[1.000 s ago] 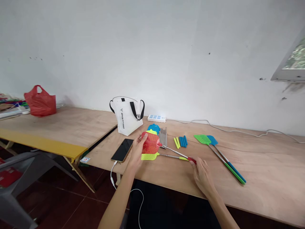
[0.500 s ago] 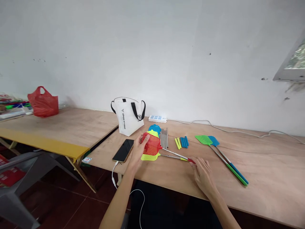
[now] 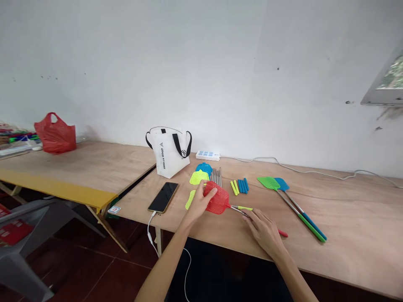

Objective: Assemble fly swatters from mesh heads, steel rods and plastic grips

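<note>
My left hand is closed on the mesh head of a red fly swatter, thumb on top. The fingers of my right hand wrap round that swatter's metal rod, and its red handle end sticks out past the hand. Under both lies a yellow fly swatter, its handle showing near my right fingers and most of its head covered. Just behind my left hand are a loose yellow swatter head and blue swatter heads.
Several metal rods, yellow grips and blue grips lie behind. Green and blue swatters lie at right. A phone on a cable, a white bag and a power strip sit leftward.
The red fly swatter has moved right and towards me in both hands. My right hand, earlier at its red handle, is now on the metal rod, with the handle beyond it.
</note>
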Tool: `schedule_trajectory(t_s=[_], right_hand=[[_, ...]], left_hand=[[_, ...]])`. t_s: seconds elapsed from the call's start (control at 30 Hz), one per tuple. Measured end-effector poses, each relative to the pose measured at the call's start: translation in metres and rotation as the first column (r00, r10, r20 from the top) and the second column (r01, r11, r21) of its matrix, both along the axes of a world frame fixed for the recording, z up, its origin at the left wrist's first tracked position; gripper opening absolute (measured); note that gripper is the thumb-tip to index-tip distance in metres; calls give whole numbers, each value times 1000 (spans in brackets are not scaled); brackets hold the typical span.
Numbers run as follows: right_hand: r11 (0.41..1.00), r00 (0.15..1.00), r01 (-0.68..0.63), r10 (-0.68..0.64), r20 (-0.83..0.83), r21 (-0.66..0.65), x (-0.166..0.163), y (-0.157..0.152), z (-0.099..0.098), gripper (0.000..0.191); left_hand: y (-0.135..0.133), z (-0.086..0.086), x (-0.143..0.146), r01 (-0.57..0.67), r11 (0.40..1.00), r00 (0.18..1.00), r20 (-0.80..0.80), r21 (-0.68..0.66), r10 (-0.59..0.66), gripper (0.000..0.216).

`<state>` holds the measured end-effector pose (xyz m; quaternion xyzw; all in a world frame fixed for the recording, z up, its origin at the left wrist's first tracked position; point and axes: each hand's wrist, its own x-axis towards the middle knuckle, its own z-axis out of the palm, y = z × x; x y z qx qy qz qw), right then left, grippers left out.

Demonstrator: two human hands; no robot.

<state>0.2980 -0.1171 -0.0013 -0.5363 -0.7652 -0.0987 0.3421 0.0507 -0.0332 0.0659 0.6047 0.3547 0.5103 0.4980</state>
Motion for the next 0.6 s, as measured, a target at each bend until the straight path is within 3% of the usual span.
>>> schedule_trajectory(t_s=[0.17,0.27,0.4,0.6], right_hand=[[1000,999,-1,1,32,10,-3,-2,1,37],[1000,997,0,-1,82,15,-5,-2,-1,38],[997,993,-11,1,119,82,-6,0,-7,42],[998,994,-16,9,108,65,-6,0,-11,41]], left_hand=[[-7,-4,6,152,982,984,-72,-113,-160,38],[-6,-5,6,120,979,991,-30,-163,-127,37],[-6,-11,17,69,990,997,-20,-125,-72,39],[-10,-13,24,116,987,992,-29,-109,-120,37]])
